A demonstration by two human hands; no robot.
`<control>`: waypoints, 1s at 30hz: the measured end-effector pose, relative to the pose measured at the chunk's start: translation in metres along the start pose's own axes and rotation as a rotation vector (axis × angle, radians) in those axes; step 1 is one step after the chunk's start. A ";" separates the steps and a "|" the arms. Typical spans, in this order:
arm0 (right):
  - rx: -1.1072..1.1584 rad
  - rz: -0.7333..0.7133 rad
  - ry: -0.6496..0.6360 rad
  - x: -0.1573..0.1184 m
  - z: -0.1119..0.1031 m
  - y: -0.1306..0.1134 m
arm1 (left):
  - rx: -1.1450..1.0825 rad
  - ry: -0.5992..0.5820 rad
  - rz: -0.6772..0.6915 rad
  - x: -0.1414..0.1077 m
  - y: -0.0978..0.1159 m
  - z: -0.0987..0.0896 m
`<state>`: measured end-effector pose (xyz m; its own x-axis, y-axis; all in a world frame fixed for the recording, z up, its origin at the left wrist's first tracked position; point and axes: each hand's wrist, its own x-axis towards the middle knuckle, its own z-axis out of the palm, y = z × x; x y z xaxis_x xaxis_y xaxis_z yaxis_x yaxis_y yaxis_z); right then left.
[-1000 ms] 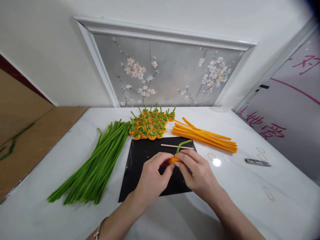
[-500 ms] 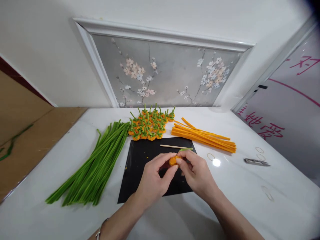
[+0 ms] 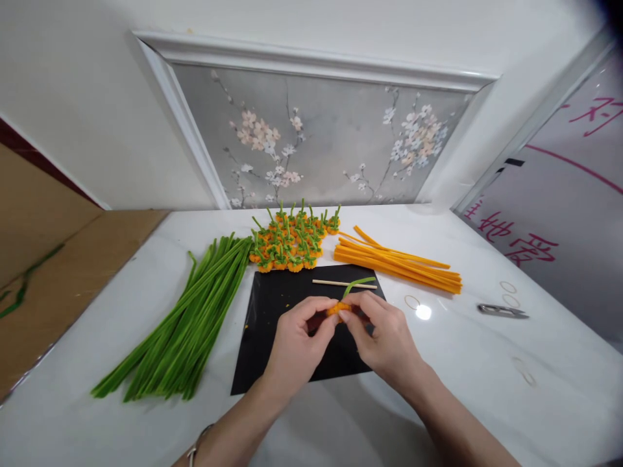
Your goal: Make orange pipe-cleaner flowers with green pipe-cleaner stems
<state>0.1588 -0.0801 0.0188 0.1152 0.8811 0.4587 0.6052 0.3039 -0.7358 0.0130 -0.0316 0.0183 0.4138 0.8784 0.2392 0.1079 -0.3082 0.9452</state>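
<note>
White marbled tabletop (image 3: pixel 487 383) supports a black mat (image 3: pixel 263 337). Above the mat, left hand (image 3: pixel 298 337) and right hand (image 3: pixel 388 329) pinch an orange chenille piece (image 3: pixel 335 311); green chenille stems (image 3: pixel 189 324) lie left of the mat.

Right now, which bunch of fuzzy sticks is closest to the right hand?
The orange bunch, beyond the right hand; the green bunch lies past the left hand.

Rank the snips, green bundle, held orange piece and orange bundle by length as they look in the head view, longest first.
1. Green bundle
2. Orange bundle
3. Snips
4. Orange piece, partly hidden, so ranked only by what shows
</note>
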 end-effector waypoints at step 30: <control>0.701 0.606 -0.085 0.008 -0.002 -0.002 | -0.708 0.046 -0.542 0.005 0.012 0.004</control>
<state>0.1600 -0.0745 0.0250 0.1815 0.9760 -0.1200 -0.1567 -0.0918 -0.9834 0.0202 -0.0328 0.0294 0.4301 0.8561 -0.2866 -0.3115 0.4386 0.8430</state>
